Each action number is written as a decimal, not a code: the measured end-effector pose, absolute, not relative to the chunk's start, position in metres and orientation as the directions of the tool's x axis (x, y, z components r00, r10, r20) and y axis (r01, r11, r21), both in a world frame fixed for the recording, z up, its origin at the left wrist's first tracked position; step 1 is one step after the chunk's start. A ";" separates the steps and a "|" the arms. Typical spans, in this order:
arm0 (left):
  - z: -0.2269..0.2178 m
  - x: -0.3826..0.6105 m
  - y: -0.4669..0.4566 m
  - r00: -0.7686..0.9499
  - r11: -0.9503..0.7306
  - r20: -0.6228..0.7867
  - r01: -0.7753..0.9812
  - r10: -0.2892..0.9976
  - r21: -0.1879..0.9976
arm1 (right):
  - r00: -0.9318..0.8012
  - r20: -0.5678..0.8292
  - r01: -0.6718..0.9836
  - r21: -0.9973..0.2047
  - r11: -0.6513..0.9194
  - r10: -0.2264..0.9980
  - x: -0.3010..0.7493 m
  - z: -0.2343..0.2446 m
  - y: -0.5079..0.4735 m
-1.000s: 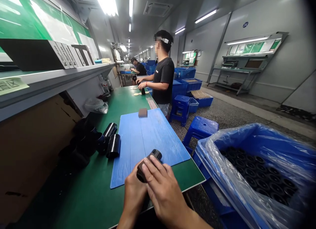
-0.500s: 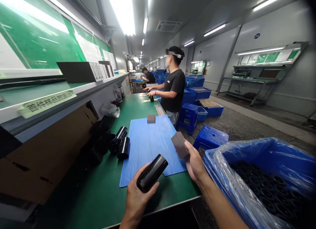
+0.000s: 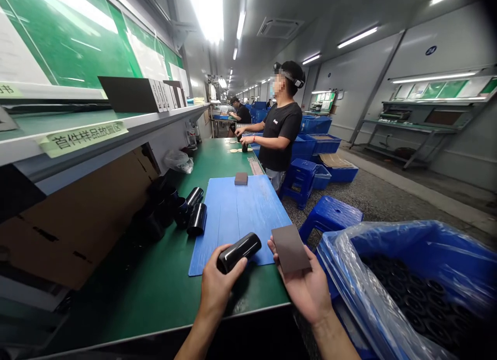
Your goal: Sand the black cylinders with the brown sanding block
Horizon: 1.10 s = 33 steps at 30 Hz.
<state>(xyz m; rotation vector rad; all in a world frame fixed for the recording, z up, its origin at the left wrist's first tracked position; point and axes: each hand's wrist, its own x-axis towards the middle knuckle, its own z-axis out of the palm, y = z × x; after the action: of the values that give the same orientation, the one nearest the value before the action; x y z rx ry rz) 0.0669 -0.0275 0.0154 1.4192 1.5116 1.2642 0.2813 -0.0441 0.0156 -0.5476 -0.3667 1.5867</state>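
The left hand (image 3: 223, 283) is gripping a glossy black cylinder (image 3: 237, 253), its fingers curled together and clamped around the barrel, and is holding it in the air above the near edge of a blue mat (image 3: 233, 225). The right hand (image 3: 305, 290) is turning palm up just beside it, near the counter's front right corner, with a flat brown pad (image 3: 290, 249) lying across it. Its fingers (image 3: 309, 261) are straight and close together under the pad, and its thumb is resting against the pad's left edge. The two hands are staying near each other without touching.

The mat is lying on a green counter (image 3: 147, 282). Two more black cylinders (image 3: 196, 210) are sitting side by side at the mat's left edge, and a small brown pad (image 3: 241, 178) is lying near its far edge. A row of dark cylinders (image 3: 159, 210) is sitting in shadow along the counter's left edge. Beyond the counter's right edge, a blue crate (image 3: 407, 235) lined with a clear plastic bag (image 3: 349, 277) is holding many black rings (image 3: 415, 292). Farther along the counter, a co-worker (image 3: 281, 127) is standing with both hands on a dark object (image 3: 244, 146).
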 end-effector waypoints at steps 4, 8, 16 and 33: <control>0.017 0.074 -0.025 -0.093 -0.032 0.056 0.245 0.994 0.969 | -0.100 -0.103 -0.846 -0.514 -0.139 0.990 0.262 0.014 -0.041; 0.021 0.072 -0.023 0.050 0.080 -0.085 0.107 0.995 0.991 | -0.117 -0.097 -0.856 -0.495 -0.150 0.988 0.256 0.014 -0.030; 0.031 0.057 -0.015 0.141 0.187 -0.202 0.113 0.969 0.976 | -0.168 -0.094 -0.802 -0.566 -0.191 0.981 0.255 0.029 -0.022; 0.017 0.076 0.002 -0.033 -0.318 0.339 0.277 0.940 0.907 | -0.177 -0.152 -0.829 -0.509 -0.231 0.972 0.252 0.026 0.004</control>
<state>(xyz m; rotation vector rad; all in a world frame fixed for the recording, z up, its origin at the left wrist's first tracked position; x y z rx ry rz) 0.0764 0.0023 0.0168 1.6309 1.2936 1.3814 0.2517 0.0040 0.0261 -0.5266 -0.3645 1.7406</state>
